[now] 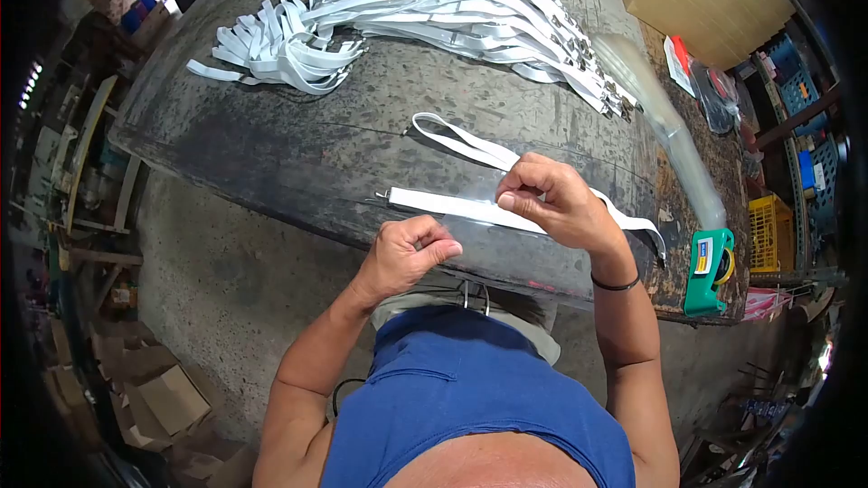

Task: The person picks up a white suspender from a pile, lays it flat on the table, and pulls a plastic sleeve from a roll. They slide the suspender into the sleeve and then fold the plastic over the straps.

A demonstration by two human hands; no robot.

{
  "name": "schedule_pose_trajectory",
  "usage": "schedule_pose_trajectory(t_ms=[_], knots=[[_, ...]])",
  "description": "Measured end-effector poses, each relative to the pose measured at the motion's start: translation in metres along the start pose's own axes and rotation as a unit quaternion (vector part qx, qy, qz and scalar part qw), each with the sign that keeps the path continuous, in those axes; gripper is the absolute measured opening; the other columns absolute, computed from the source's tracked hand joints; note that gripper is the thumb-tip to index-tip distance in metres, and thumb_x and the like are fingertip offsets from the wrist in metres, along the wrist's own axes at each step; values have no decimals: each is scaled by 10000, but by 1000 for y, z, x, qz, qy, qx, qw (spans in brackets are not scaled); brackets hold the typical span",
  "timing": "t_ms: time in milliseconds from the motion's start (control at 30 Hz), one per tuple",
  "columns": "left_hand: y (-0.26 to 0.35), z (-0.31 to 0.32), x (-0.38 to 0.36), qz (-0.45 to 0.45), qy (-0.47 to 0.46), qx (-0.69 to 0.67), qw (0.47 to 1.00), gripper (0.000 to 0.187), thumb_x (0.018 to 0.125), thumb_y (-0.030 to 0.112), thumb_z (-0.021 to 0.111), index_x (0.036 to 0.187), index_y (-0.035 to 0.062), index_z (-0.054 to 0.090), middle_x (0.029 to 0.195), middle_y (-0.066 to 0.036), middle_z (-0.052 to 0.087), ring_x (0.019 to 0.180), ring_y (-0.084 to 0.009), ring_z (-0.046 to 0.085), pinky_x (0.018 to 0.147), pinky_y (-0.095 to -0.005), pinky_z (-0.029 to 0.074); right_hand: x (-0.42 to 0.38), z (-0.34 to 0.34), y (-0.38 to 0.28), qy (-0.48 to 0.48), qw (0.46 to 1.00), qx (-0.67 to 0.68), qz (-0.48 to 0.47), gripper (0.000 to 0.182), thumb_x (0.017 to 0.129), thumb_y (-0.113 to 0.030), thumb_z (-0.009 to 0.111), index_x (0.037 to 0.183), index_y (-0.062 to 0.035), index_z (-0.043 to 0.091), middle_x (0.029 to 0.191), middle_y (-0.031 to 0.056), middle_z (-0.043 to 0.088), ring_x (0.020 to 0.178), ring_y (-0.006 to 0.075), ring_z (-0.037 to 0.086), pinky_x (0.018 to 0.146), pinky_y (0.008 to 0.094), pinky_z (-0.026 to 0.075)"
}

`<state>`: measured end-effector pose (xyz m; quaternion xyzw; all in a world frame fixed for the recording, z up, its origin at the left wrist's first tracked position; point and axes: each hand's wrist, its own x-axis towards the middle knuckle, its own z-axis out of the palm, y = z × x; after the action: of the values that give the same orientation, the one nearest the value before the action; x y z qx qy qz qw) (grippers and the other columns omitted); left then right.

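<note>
My left hand (411,255) is closed in a pinch just off the table's near edge. My right hand (556,201) pinches thumb to fingertips above the table, over a white lanyard (443,205). What either hand holds, if anything, is too small or too clear to make out. The lanyard's flat strap lies along the near edge with a small metal hook at its left end. A looped white strap (466,146) lies just behind it, partly hidden by my right hand, and a strap end (637,223) shows to the right.
Piled white lanyards (452,4) with metal clips cover the back of the dark worn table (298,145). On the right are long clear plastic sleeves (674,140), a green tape dispenser (708,273) and a cardboard box (710,0). A yellow crate (767,233) stands beyond the edge.
</note>
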<state>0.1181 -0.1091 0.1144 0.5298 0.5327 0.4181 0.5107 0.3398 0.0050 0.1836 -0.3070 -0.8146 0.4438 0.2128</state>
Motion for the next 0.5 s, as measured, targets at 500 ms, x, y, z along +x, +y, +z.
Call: schedule_pose_trajectory(t_ms=[500], knots=[[27,-4,23,62,-59,37,996,210,862,185,744,963,5,711,749,-39,636,704,-78,532,647,-279,463,7,28,-8,22,981,-128,-147,131,828,-144,705,819,-45,619,772,112,572,768,328,594,661,422,473]])
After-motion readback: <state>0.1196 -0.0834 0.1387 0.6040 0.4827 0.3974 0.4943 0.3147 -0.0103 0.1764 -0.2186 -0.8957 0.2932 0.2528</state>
